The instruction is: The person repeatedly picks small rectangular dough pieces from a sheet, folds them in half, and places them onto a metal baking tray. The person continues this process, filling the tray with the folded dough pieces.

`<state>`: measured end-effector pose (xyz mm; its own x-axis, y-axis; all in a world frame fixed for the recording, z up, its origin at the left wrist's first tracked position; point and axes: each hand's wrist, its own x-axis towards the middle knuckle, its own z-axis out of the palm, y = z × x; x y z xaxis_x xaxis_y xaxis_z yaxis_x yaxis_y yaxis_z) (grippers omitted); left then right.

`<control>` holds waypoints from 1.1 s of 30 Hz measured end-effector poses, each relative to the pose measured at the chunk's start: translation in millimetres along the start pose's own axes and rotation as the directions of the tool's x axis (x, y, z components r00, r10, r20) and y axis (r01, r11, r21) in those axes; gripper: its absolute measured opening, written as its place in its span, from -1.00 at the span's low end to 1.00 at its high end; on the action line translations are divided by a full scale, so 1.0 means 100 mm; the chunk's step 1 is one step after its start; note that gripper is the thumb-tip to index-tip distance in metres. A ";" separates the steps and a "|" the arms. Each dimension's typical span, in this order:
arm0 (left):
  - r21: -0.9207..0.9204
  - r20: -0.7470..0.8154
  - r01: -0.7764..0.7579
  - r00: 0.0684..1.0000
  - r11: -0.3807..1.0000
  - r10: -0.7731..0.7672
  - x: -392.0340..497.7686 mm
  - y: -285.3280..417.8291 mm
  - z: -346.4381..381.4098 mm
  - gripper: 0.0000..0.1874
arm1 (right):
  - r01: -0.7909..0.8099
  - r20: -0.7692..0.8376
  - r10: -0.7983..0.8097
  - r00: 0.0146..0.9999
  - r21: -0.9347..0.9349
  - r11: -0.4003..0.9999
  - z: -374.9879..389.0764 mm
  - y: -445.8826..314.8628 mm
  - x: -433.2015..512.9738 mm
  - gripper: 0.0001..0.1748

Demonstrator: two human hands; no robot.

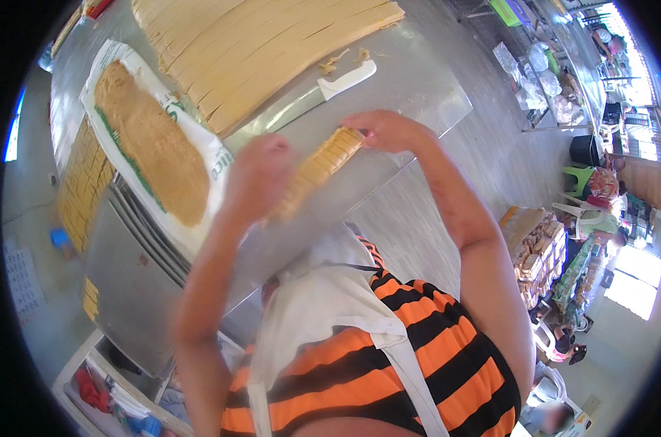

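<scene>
A row of cut pale dough pieces (330, 155) lies in front of me, close to the edge of the steel table (418, 104). The fingers and thumb of my right hand (388, 130) grip its far right end. My left hand (260, 177) is motion-blurred beside the row's left part; its fingertips are hidden, and whether it grips the dough cannot be made out. Just beyond the row lies a knife with a white handle (349, 79) and a broad blade. Past the knife spreads a large slab of dough (265, 43), scored into narrow strips.
An opened plastic sack (221, 158) with brown crumbly powder (150, 142) lies at the left. Below it are stacked metal trays (128, 273) and a tray of cut dough (82, 185). Dough scraps (333, 63) lie near the knife. Several people sit at far-right tables.
</scene>
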<state>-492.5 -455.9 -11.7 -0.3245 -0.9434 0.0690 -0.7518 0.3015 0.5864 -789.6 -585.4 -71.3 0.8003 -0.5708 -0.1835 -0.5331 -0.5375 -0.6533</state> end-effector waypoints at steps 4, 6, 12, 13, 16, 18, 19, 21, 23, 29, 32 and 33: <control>0.033 -0.017 -0.144 0.989 0.989 0.145 0.55 0.34 0.72 -0.68 | 0.052 -0.020 -0.051 0.998 0.048 0.997 0.15 0.11 0.05 -0.51; 0.077 0.043 -0.101 0.994 0.992 0.098 0.72 0.41 0.93 -0.65 | 0.078 -0.061 -0.074 0.995 0.060 0.995 0.16 0.15 0.09 -0.65; 0.137 0.005 -0.124 0.992 0.983 0.124 0.81 0.49 1.06 -0.65 | 0.114 -0.136 -0.105 0.985 0.054 0.992 0.16 0.29 0.12 -0.68; 0.176 -0.001 -0.134 0.991 0.975 0.136 0.80 0.49 1.08 -0.67 | 0.104 -0.115 -0.099 0.988 0.038 0.994 0.17 0.32 0.12 -0.66; 0.111 -0.036 -0.136 0.989 0.984 0.141 0.81 0.45 1.16 -0.72 | 0.023 -0.057 -0.018 0.998 0.094 0.995 0.19 0.34 0.06 -0.54; 0.141 -0.066 -0.155 0.984 0.978 0.165 0.81 0.40 1.23 -0.73 | 0.022 0.000 -0.023 1.000 0.132 0.991 0.12 0.30 -0.10 -0.52; 0.165 -0.080 -0.146 0.984 0.975 0.161 0.79 0.36 1.22 -0.74 | 0.008 0.059 -0.018 0.998 0.153 0.988 0.07 0.23 -0.19 -0.51; 0.124 -0.183 -0.225 0.952 0.967 0.245 0.82 0.31 1.26 -0.74 | 0.170 -0.016 -0.177 0.984 0.379 0.910 -0.12 0.13 -0.46 -0.53; 0.143 -0.064 -0.107 0.991 0.984 0.117 0.77 0.30 1.21 -0.75 | -0.030 -0.027 0.042 0.999 0.364 0.931 -0.38 -0.01 -0.72 -0.53; -0.481 -0.217 0.079 0.954 0.873 -0.205 0.70 0.42 0.95 -0.59 | -0.080 -0.151 0.168 0.974 0.467 0.881 -0.55 -0.43 -0.37 -0.54; -0.869 0.020 0.211 0.919 0.448 -0.394 0.57 0.35 0.68 -0.59 | 0.095 -0.261 0.065 0.963 0.557 0.825 -0.25 -0.68 0.07 -0.59; -0.945 0.077 0.194 0.914 0.262 -0.399 0.49 0.27 0.57 -0.60 | 0.140 -0.286 0.057 0.957 0.621 0.771 -0.14 -0.78 0.21 -0.59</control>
<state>-561.5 -485.7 -38.3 -0.0409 -0.9717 -0.2325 0.2826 -0.2345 0.9301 -735.2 -563.7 -13.7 0.6571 -0.7538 -0.0028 -0.1293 -0.1090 -0.9856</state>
